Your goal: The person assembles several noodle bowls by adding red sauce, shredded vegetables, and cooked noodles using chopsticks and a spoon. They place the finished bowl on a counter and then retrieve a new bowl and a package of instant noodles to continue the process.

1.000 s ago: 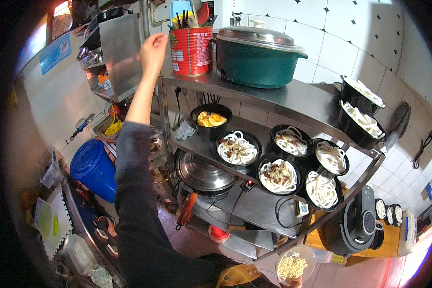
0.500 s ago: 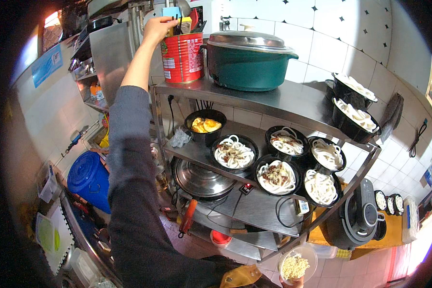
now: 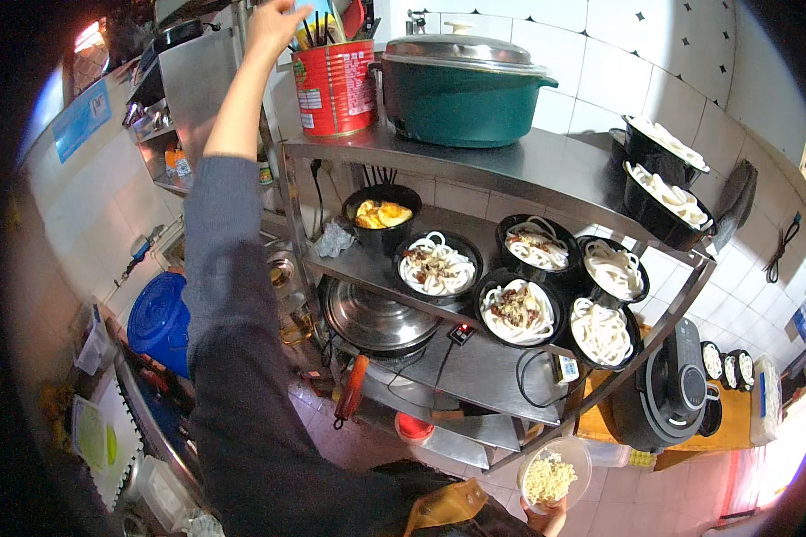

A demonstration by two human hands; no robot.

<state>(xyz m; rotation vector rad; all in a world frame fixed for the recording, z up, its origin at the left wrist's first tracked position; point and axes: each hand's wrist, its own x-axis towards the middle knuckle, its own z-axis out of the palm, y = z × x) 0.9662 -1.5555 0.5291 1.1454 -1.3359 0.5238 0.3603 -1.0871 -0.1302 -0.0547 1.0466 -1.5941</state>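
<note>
My left hand (image 3: 273,29) is raised at the upper left, over the rim of a tall red can (image 3: 335,88). Its fingers are bent together beside black sticks and a light-blue item standing in the can; what they pinch, if anything, is hidden, and the top frame edge cuts the hand. Low at the right, my right hand (image 3: 546,515) closes around the bottom of a clear plastic tub (image 3: 580,467). Pale, thin noodle-like strips (image 3: 549,478) lie inside this tub.
A large green pot (image 3: 461,94) with a metal lid stands beside the can. Black bowls of thick white noodles (image 3: 437,264), some with brown topping, crowd the steel rack. A lidded pan (image 3: 381,313) sits below. At right stands a black cooker (image 3: 667,394).
My left hand has risen a little and shifted left, its fingers now higher above the can. The view has shifted slightly. The tub stays in my right hand.
</note>
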